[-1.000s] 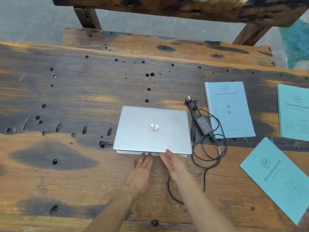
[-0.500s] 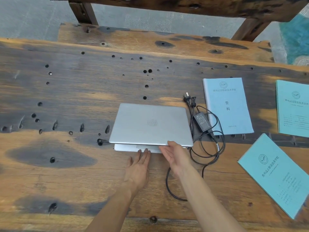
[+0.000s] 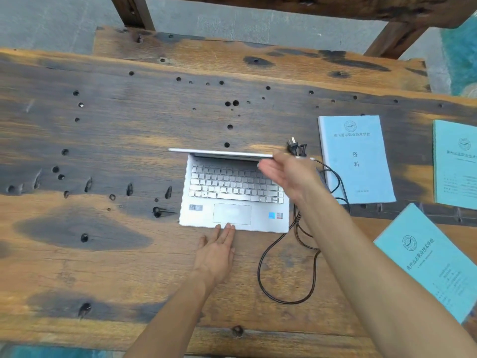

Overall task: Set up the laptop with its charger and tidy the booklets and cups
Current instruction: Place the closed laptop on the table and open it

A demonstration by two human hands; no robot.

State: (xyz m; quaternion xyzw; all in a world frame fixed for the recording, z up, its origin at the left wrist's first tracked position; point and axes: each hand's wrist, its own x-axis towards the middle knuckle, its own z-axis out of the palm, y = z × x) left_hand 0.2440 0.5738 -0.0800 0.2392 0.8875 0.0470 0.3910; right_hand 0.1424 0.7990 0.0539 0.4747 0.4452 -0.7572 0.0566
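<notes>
A silver laptop (image 3: 233, 200) sits in the middle of the wooden table (image 3: 103, 151), its lid raised so only the top edge shows and the keyboard is bare. My left hand (image 3: 215, 250) lies flat, fingertips pressing the laptop's front edge. My right hand (image 3: 286, 171) is at the lid's right end, fingers spread, touching it. The black charger with its cable (image 3: 286, 275) lies just right of the laptop, its plug (image 3: 295, 147) by the lid's corner. Three light-blue booklets lie on the right: one (image 3: 355, 158) near the charger, one (image 3: 455, 164) at the edge, one (image 3: 433, 259) tilted in front.
A lower wooden bench (image 3: 258, 60) runs behind the table, and a dark wooden beam (image 3: 335, 6) crosses above it. The table top is full of small holes. No cups are in view.
The laptop lid went from shut to raised upright: my right hand lifted it and travelled up and back with it. My left hand stayed at the front edge.
</notes>
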